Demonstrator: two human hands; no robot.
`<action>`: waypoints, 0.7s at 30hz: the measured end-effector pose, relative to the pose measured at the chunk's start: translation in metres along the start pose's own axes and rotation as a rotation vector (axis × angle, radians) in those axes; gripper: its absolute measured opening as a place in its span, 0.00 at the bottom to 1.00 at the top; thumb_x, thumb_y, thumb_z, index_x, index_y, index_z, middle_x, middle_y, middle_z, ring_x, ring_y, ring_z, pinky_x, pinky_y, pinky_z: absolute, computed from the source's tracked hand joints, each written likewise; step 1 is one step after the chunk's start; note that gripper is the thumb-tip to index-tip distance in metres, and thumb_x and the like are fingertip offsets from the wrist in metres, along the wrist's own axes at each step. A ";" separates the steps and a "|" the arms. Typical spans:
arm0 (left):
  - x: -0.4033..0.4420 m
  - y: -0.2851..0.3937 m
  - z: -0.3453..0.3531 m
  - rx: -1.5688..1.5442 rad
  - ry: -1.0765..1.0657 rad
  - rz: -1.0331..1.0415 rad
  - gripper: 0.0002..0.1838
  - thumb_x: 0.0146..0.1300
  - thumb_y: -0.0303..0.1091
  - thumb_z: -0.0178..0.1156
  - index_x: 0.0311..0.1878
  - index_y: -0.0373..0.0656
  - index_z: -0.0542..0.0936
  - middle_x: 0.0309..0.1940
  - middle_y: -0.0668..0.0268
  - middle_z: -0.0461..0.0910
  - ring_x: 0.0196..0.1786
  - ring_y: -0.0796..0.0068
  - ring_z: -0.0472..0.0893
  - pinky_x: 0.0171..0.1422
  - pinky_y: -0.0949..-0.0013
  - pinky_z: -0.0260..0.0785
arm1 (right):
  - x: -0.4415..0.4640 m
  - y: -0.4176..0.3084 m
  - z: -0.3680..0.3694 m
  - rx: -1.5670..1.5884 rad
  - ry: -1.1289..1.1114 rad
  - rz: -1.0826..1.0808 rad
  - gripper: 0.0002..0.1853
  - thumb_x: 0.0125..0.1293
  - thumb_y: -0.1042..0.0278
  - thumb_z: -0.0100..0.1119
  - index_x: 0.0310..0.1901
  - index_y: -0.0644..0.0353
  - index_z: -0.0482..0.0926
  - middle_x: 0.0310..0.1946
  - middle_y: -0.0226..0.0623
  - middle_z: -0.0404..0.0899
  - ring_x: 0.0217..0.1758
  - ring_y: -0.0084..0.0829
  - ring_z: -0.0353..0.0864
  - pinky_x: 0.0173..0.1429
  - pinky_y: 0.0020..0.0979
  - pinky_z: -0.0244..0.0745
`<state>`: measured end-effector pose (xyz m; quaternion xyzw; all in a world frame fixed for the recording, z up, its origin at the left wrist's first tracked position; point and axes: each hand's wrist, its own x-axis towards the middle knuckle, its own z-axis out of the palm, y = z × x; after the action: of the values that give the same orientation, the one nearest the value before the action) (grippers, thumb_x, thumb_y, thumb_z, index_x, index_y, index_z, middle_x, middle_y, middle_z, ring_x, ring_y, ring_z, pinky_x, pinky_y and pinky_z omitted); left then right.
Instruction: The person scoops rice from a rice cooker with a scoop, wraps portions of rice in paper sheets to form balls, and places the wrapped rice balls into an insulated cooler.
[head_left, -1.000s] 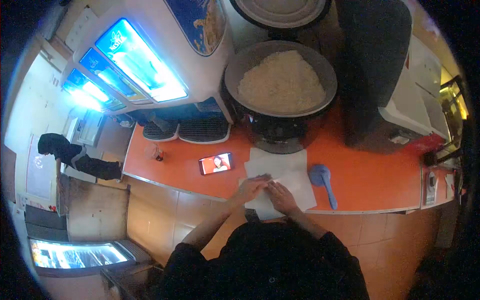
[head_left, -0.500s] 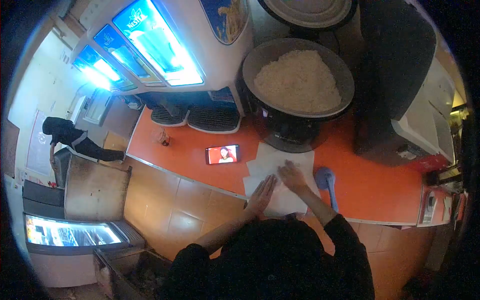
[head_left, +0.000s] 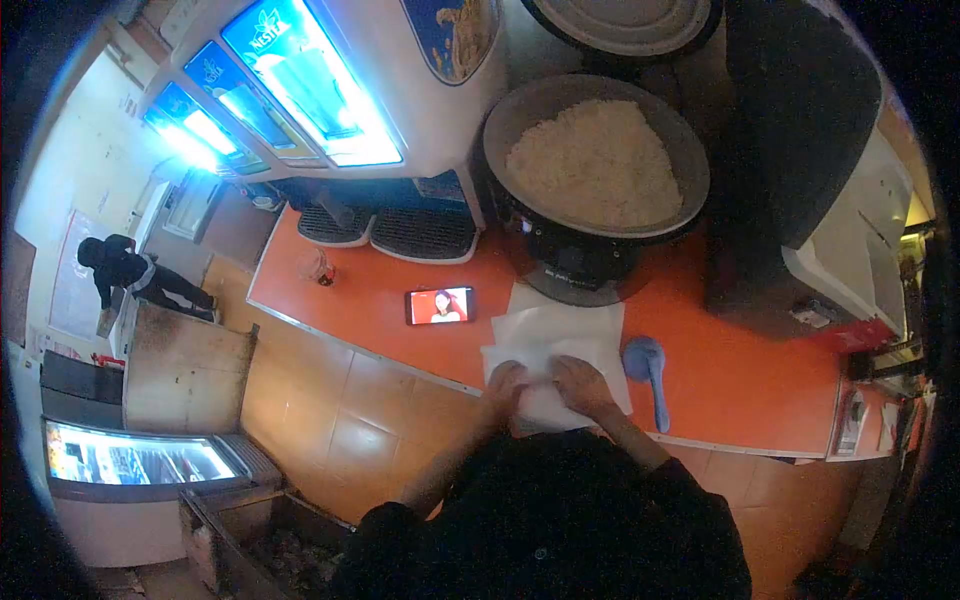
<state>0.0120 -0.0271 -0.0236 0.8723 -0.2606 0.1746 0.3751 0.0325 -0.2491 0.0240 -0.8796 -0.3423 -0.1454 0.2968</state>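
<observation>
Several overlapping white paper sheets point(head_left: 565, 328) lie on the orange counter in front of me. My left hand point(head_left: 506, 386) is curled at the near left part of the paper, its fingers closed on it. My right hand point(head_left: 582, 386) is bent over the right part, fingers likewise closed on the paper. A pale, blurred patch shows between the two hands; I cannot tell what it is. A blue rice paddle point(head_left: 650, 372) lies to the right of the sheets. Behind them stands an uncovered black cooker point(head_left: 575, 255) heaped with white rice point(head_left: 597, 160).
A phone point(head_left: 440, 306) with a lit screen and a small clear cup point(head_left: 320, 268) are on the counter's left. A drink dispenser point(head_left: 430, 130) stands behind them. A large dark machine point(head_left: 785, 140) is at right. A person point(head_left: 140, 275) stands far left, near a chest freezer point(head_left: 130, 460).
My hands have gone from lying stretched out over the paper to curling at its two sides, nearer to me. The person at far left has shifted posture.
</observation>
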 end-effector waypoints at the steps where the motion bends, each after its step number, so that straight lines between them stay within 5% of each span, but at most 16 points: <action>1: -0.002 0.000 -0.001 0.000 -0.002 0.000 0.17 0.56 0.24 0.58 0.50 0.40 0.77 0.52 0.51 0.75 0.55 0.51 0.75 0.60 0.58 0.68 | -0.003 0.002 0.003 0.025 0.025 0.055 0.17 0.57 0.74 0.54 0.50 0.59 0.75 0.47 0.42 0.77 0.51 0.43 0.77 0.58 0.44 0.71; 3: -0.005 0.003 -0.004 -0.095 0.063 -0.309 0.14 0.53 0.24 0.59 0.45 0.38 0.77 0.45 0.57 0.76 0.51 0.57 0.75 0.56 0.58 0.70 | -0.008 0.008 0.005 -0.011 -0.027 0.061 0.16 0.58 0.74 0.54 0.50 0.59 0.75 0.45 0.43 0.78 0.50 0.43 0.78 0.58 0.43 0.71; 6: 0.004 -0.009 -0.015 0.091 -0.043 -0.135 0.08 0.54 0.25 0.59 0.39 0.39 0.79 0.39 0.60 0.80 0.45 0.60 0.78 0.47 0.59 0.73 | -0.007 0.018 0.006 -0.090 -0.108 0.108 0.15 0.59 0.73 0.55 0.49 0.58 0.75 0.40 0.42 0.79 0.49 0.43 0.78 0.57 0.42 0.71; 10: 0.007 -0.026 -0.012 -0.040 -0.024 -0.244 0.05 0.55 0.24 0.59 0.35 0.41 0.79 0.33 0.62 0.81 0.40 0.61 0.80 0.42 0.59 0.73 | 0.004 0.022 0.004 -0.104 -0.162 0.321 0.17 0.59 0.70 0.56 0.51 0.58 0.74 0.38 0.43 0.78 0.49 0.45 0.75 0.56 0.44 0.69; 13: 0.020 -0.036 -0.015 -0.175 -0.034 -0.257 0.09 0.55 0.25 0.59 0.41 0.43 0.78 0.29 0.60 0.81 0.37 0.61 0.81 0.42 0.60 0.72 | 0.016 0.022 0.011 -0.363 -0.035 0.213 0.20 0.56 0.67 0.60 0.52 0.58 0.74 0.41 0.45 0.76 0.50 0.46 0.73 0.56 0.47 0.65; 15: 0.043 -0.020 -0.035 -0.236 -0.231 -0.640 0.17 0.53 0.26 0.61 0.48 0.45 0.76 0.38 0.54 0.81 0.43 0.58 0.81 0.43 0.57 0.73 | 0.030 0.024 0.007 -0.337 -0.102 0.281 0.23 0.54 0.66 0.63 0.53 0.58 0.73 0.46 0.45 0.74 0.52 0.46 0.71 0.57 0.48 0.65; 16: 0.044 -0.028 -0.031 -0.236 -0.231 -0.639 0.17 0.53 0.26 0.61 0.48 0.45 0.76 0.38 0.54 0.81 0.43 0.58 0.81 0.43 0.57 0.73 | 0.039 0.024 0.006 -0.308 -0.171 0.348 0.26 0.52 0.64 0.65 0.54 0.58 0.73 0.50 0.46 0.72 0.54 0.46 0.70 0.58 0.48 0.64; 19: 0.064 -0.032 -0.024 0.166 -0.165 -0.142 0.28 0.50 0.26 0.63 0.56 0.47 0.70 0.54 0.46 0.72 0.53 0.53 0.77 0.50 0.55 0.73 | 0.065 0.029 0.007 -0.327 -0.402 0.265 0.33 0.49 0.63 0.68 0.59 0.56 0.70 0.56 0.43 0.68 0.60 0.45 0.66 0.61 0.45 0.63; 21: 0.094 -0.006 -0.028 0.406 -0.575 -0.577 0.33 0.46 0.36 0.71 0.58 0.48 0.71 0.70 0.50 0.57 0.70 0.60 0.63 0.71 0.63 0.57 | 0.091 0.026 0.003 -0.356 -0.777 0.294 0.40 0.49 0.61 0.68 0.65 0.53 0.62 0.57 0.43 0.67 0.61 0.43 0.66 0.60 0.46 0.63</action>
<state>0.0881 -0.0336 0.0386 0.9781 -0.0611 -0.1389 0.1421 0.1160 -0.2154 0.0524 -0.9455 -0.2695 0.1827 0.0077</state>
